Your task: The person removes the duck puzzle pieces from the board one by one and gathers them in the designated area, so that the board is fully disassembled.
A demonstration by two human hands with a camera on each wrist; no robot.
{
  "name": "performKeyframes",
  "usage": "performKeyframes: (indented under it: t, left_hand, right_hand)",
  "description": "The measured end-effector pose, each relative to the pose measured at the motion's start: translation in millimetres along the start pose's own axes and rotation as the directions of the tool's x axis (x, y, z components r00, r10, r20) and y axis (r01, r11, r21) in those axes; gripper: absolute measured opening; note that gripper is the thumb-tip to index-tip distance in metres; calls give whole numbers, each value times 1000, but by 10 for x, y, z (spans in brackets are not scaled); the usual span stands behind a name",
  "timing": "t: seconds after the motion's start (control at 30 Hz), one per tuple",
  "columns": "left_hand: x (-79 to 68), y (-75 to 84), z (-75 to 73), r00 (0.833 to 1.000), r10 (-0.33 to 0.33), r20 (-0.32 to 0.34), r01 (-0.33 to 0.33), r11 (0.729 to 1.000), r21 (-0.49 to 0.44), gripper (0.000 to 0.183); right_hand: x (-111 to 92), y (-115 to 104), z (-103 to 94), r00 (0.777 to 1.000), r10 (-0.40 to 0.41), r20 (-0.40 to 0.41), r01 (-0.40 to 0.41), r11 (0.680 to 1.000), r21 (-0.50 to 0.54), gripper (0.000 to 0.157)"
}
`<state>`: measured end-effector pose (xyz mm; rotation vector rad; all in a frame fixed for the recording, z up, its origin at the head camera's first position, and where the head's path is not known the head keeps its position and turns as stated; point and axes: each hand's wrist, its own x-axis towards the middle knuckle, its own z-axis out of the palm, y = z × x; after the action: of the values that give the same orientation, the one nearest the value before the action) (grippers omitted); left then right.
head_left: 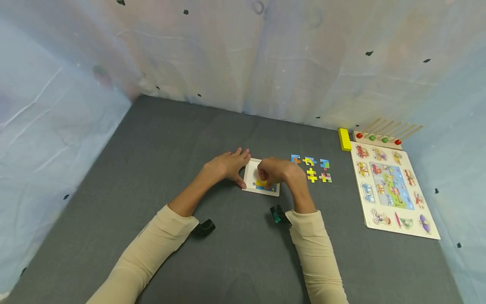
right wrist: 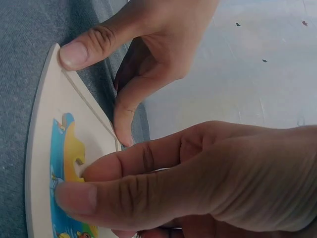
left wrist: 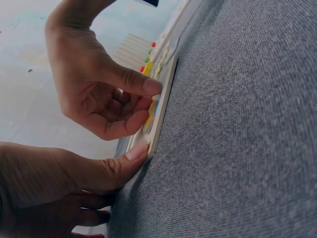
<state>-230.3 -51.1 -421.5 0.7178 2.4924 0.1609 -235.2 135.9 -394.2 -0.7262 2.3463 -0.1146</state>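
Note:
A small pale wooden puzzle tray lies on the table, with joined blue and yellow puzzle pieces along its near side. My left hand rests at the tray's left side, its thumb on the near corner and its index finger by the far corner. Over the tray, my right hand has curled fingers, and its thumb and index finger pinch a puzzle piece among the joined ones. Much of that piece is hidden under the fingers. Right of this hand lie several loose puzzle pieces.
At the right lies a large wooden picture board with vehicle and toy pictures. Behind it stands a wooden rack with thin sticks and red and green balls, beside a yellow block. Fabric walls border the grey table.

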Motion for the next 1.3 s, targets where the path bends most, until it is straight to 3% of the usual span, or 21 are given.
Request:
performKeyframes:
  t: [0.33, 0.67, 0.8, 1.0, 1.13, 1.3]
  left_hand:
    - [-6, 3, 5, 1000, -7, -1, 7, 1000, -7, 109]
    - [28, -1, 8, 1000, 5, 3, -5, 1000, -15, 110]
    - [13, -12, 0, 1000, 3, 2, -3, 1000, -4, 110]
    - [24, -13, -22, 1000, 9, 6, -9, 1000, 13, 110]
    - [12, -5, -10, 1000, 7, 1, -7, 1000, 18, 110]
    - [12, 5, 18, 1000, 11, -5, -11, 999, 31, 110]
  right_hand:
    - [-9, 15, -1, 1000, -19, -12, 19, 1000, 23, 19]
    - [-143, 139, -85, 981, -184, -62, 190, 974, 126, 11]
    - [-297, 244, -147, 975, -182, -126, 201, 966, 161, 13]
    - [-691, 602, -182, 984, -41, -173, 79, 973, 217, 10]
    - [-879, 841, -120, 990, 88, -114, -54, 960, 275, 10]
    - [-915, 1073, -15, 977, 214, -18, -198, 929, 312, 10]
